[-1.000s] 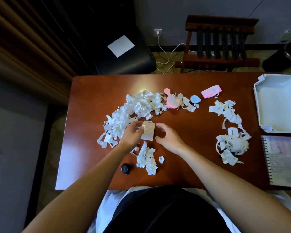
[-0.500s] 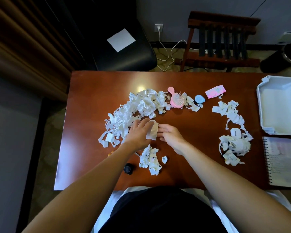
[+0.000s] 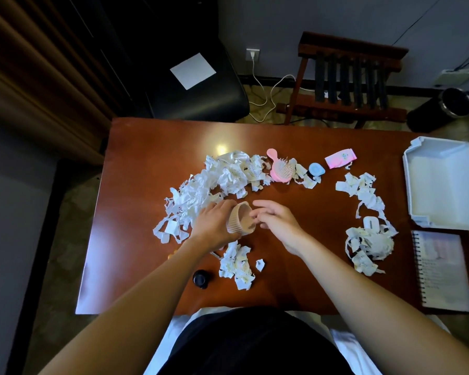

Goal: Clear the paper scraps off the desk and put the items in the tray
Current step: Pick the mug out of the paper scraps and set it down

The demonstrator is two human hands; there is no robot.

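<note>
My left hand (image 3: 214, 226) grips a ribbed beige cup (image 3: 240, 219) just above the desk (image 3: 146, 158), tilted with its mouth toward my right hand (image 3: 279, 221). The right hand's fingertips curl at the cup's rim. A long pile of white paper scraps (image 3: 214, 182) lies behind my left hand. A small heap (image 3: 237, 262) sits near the front edge, and more scraps (image 3: 368, 242) trail down the right side. A pink hairbrush (image 3: 280, 169), a blue round item (image 3: 316, 169), a pink pouch (image 3: 340, 159) and a small white item (image 3: 370, 222) lie among them. The white tray (image 3: 444, 190) stands at the far right.
A spiral notebook (image 3: 441, 272) lies at the desk's front right, below the tray. A small black cap (image 3: 200, 278) sits near the front edge. Beyond the desk are a black chair (image 3: 201, 85), a wooden rack (image 3: 349, 77) and a black bin (image 3: 441, 109).
The flat ribbed piece between my hands has opened out into a cup shape. My left hand now wraps its side, and my right fingers have moved to its rim.
</note>
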